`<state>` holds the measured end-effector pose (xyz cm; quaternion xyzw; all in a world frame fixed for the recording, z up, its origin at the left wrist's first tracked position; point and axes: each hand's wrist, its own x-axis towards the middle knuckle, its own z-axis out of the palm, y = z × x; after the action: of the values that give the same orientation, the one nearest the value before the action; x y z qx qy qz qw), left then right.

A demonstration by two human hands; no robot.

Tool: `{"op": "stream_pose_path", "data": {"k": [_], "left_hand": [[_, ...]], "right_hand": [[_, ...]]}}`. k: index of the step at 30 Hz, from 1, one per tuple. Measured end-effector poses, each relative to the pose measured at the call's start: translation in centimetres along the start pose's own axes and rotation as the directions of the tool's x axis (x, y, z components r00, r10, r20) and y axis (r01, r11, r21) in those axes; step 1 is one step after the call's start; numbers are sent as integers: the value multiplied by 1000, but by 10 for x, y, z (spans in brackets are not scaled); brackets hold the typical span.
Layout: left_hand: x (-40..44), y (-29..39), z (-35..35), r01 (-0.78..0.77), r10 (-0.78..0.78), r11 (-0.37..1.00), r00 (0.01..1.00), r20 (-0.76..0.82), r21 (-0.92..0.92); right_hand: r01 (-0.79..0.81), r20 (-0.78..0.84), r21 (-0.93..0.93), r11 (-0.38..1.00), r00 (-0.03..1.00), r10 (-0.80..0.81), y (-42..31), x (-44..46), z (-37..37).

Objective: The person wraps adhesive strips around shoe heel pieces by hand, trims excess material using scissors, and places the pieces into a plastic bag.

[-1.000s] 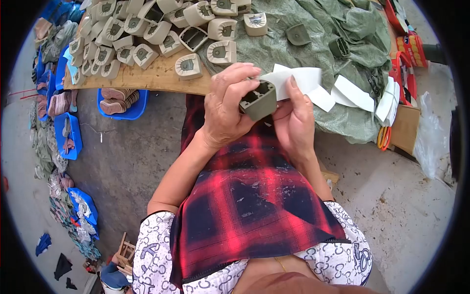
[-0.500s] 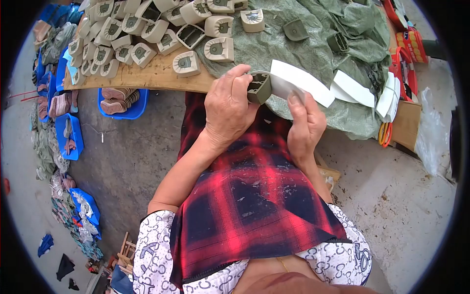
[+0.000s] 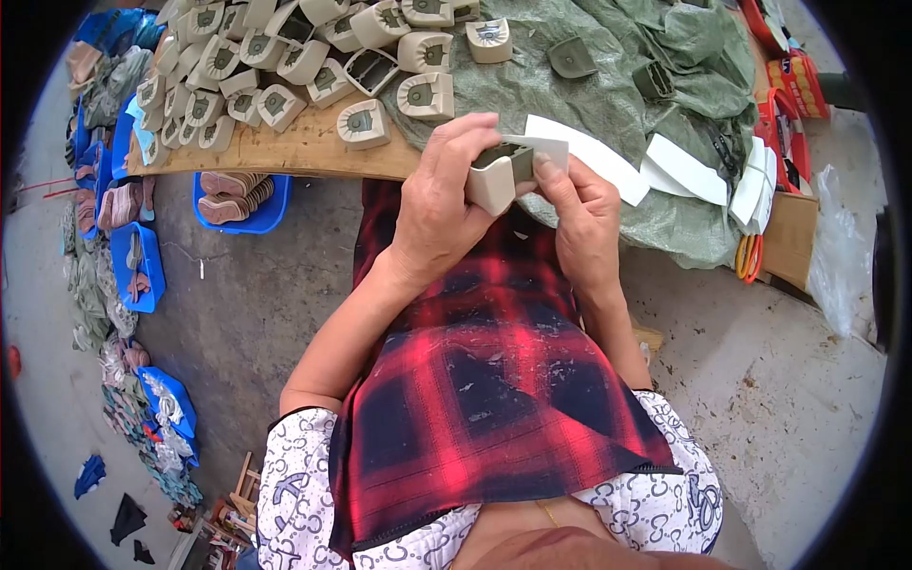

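Note:
My left hand (image 3: 432, 204) grips a green heel-shaped block (image 3: 522, 164), its hollow side facing up. A pale strip (image 3: 493, 184) covers part of the block's side nearest me. The fingers of my right hand (image 3: 582, 211) pinch the white end (image 3: 548, 145) of this strip against the block's right side. Just beyond my right hand, a loose white curved strip (image 3: 594, 160) lies on the green sheet (image 3: 684, 237). More white strips (image 3: 680, 171) lie farther right.
Many beige covered blocks (image 3: 364, 124) are heaped at the table's back left. Two bare green blocks (image 3: 572, 58) rest on the sheet. A wooden table edge (image 3: 275, 157) runs before me. Blue bins (image 3: 271, 211) stand on the floor at left; a cardboard box (image 3: 790, 235) is at right.
A pale strip now wraps part of the block, where its green side was bare. My right hand has moved from the loose white strip to the block and pinches the wrapped strip's end.

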<state>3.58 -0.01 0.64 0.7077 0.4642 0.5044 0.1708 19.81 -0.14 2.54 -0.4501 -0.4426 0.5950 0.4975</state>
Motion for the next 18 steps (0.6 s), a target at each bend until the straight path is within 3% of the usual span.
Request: {"op": "stream_pose_path", "data": {"k": [2, 5, 11, 14, 18], "left_hand": [[0, -2, 1, -54, 54, 999, 998, -27, -1], [-2, 1, 2, -30, 28, 999, 998, -50, -32], [-12, -3, 8, -2, 8, 998, 996, -88, 64], [-13, -10, 14, -39, 50, 986, 996, -67, 163], [-18, -9, 19, 9, -10, 991, 1000, 4, 135]], "right_hand": [[-51, -32, 212, 976, 998, 59, -7, -1, 12], [-56, 39, 364, 930, 998, 45, 4, 3, -2], [20, -91, 177, 984, 996, -4, 9, -5, 4], [76, -123, 0, 997, 990, -75, 6, -7, 9], [128, -204, -267, 955, 961, -186, 18, -14, 9]]}}
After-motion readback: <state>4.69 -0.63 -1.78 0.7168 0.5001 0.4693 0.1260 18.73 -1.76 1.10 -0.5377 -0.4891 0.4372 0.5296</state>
